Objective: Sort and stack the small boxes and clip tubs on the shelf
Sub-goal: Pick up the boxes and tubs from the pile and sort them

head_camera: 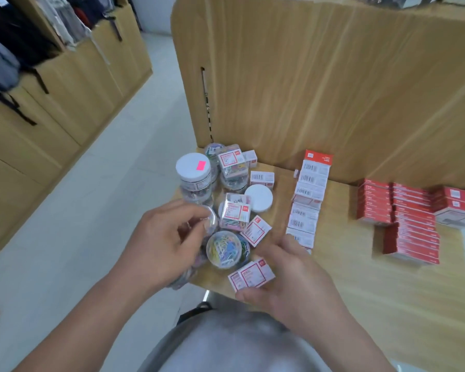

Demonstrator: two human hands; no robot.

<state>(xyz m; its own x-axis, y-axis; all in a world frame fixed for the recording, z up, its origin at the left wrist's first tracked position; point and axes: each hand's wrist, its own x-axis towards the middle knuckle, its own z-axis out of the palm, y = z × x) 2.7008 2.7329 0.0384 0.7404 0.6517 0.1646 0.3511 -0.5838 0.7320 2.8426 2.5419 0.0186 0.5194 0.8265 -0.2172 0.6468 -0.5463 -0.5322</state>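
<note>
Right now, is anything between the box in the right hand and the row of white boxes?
No object does. Only the right hand that holds the small box lies between it and the row of white boxes.

Wooden cabinets (pixel 73 98) line a pale floor (pixel 91 210), with dark bags (pixel 11 36) hanging above them.

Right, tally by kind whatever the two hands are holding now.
Clear round plastic tub, gripped by the left hand: 1
Small white cardboard box with red-framed label, held by the right hand: 1
Total: 2
</note>
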